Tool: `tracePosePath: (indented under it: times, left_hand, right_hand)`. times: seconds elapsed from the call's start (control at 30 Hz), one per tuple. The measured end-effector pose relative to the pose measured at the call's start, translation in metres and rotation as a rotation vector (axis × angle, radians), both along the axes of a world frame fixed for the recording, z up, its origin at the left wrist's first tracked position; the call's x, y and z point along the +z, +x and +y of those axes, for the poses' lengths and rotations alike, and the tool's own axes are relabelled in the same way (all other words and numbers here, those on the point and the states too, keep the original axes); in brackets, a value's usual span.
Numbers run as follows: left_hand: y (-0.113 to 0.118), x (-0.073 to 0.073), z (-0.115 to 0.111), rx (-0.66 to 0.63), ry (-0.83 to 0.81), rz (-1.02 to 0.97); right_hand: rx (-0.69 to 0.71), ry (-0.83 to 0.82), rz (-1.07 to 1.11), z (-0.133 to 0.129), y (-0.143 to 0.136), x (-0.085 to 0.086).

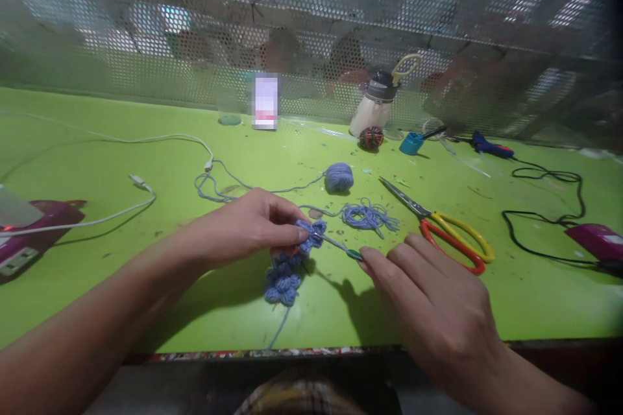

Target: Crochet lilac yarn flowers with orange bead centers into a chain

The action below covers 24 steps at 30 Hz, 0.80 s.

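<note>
My left hand [257, 224] pinches a blue-purple crocheted piece [283, 282] with puffy, petal-like stitches; a bit of orange shows beneath the fingers. In my right hand [433, 298] is a crochet hook [335, 243] with a green grip, its metal tip in the stitches by my left thumb. A yarn tail hangs from the piece toward the table's front edge. Behind the hands, a ball of blue-purple yarn [339, 177] trails a strand to the left. A loose coil of the same yarn [370, 216] lies between the ball and my right hand.
Scissors [428, 214] with red and yellow handles lie beyond my right hand. A bottle [374, 104], a multicoloured yarn ball [371, 138], a blue container [411, 143], a glue gun [491, 144] and a lit phone [265, 101] line the back. Purple power strips [596, 243] and cables sit at both sides.
</note>
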<state>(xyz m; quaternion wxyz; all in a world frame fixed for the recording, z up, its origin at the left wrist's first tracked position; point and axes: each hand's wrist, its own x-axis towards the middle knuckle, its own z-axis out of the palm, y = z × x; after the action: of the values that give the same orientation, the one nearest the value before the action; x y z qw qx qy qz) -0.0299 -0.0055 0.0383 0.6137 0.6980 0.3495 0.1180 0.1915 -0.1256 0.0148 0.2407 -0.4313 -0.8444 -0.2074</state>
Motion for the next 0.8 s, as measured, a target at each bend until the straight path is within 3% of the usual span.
tracePosePath:
  times: [0.1,0.4,0.57,0.8]
  left_hand:
    - [-0.001,0.000,0.000,-0.032,-0.018,-0.015]
    - [-0.002,0.001,-0.001,-0.122,0.037,-0.017]
    - [0.003,-0.004,0.000,-0.058,0.172,0.036]
    - [0.009,-0.009,0.005,0.043,-0.049,0.055]
  right_hand:
    - [0.045,-0.056,0.018,0.003,0.005,0.005]
    - [0.125,-0.303,0.393,0.015,0.009,-0.003]
    - [0.081,-0.624,0.710,0.019,0.002,-0.013]
    - [0.056,-1.076,1.044,0.026,0.005,-0.009]
